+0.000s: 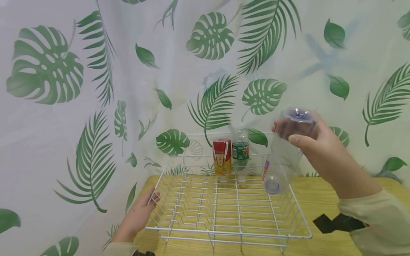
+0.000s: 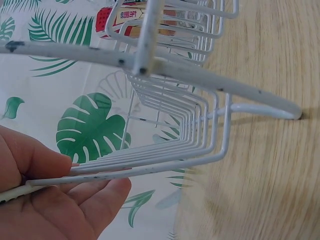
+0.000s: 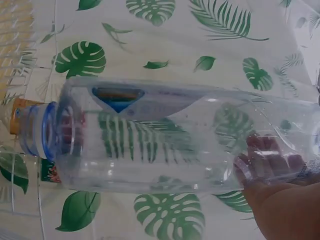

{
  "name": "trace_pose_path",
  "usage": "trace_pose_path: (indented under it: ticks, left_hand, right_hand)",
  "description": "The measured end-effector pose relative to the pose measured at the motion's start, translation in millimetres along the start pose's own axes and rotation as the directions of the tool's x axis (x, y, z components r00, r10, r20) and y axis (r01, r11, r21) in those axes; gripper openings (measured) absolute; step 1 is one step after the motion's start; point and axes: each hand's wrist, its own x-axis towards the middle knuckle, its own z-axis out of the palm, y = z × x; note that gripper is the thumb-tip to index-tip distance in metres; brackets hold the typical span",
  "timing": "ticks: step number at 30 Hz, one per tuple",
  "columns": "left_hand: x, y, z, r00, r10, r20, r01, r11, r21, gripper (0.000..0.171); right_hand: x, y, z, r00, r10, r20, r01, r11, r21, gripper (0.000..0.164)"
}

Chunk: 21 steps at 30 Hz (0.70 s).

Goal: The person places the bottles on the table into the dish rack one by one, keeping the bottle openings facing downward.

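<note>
A large clear plastic bottle is held upside down over the right rear of a white wire dish rack. My right hand grips it near its base, thumb in front and fingers behind. In the right wrist view, the bottle's open neck has a blue ring. My left hand holds the left rim of the rack, with the thumb and fingers on opposite sides of the wire. A red and yellow bottle and a green-labelled clear bottle stand side by side at the rack's back.
Beneath the rack lies a light wood tabletop. A white sheet with green leaf prints hangs behind and along the left. Several upright wire dividers fill the rack's left half.
</note>
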Motion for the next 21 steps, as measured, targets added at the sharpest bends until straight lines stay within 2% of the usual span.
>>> trace_pose_path:
  ticks: [5,7,10,15,17,21]
  left_hand:
    - [-1.4,-2.3,-0.7,1.000,0.010,0.004,-0.010,1.000,-0.004,0.061]
    - [-2.5,-3.3,-0.8,1.000,0.006,0.003,-0.006,1.000,-0.013,0.061]
    - [-2.1,-3.7,-1.0,1.000,0.003,-0.003,-0.003,1.000,-0.020,0.061]
    - [0.1,-2.8,-1.4,1.000,0.010,-0.012,-0.011,1.000,-0.016,0.060]
    - [0.4,-2.2,-1.1,1.000,0.013,-0.011,-0.013,1.000,-0.015,0.060]
    - [-1.0,-1.0,0.1,1.000,0.024,-0.007,-0.024,1.000,-0.011,0.060]
  right_hand:
    - [26,35,-8,0.987,0.095,-0.129,-0.114,0.982,-0.149,0.044]
    - [36,49,-11,0.974,0.139,-0.177,-0.177,0.958,-0.224,0.043]
    - [48,71,-19,0.952,0.194,-0.236,-0.257,0.925,-0.278,0.047]
    - [59,106,-33,0.922,0.244,-0.300,-0.334,0.895,-0.297,0.071]
    - [60,118,-37,0.910,0.263,-0.321,-0.360,0.886,-0.292,0.075]
    - [59,136,-43,0.875,0.325,-0.358,-0.435,0.852,-0.291,0.072]
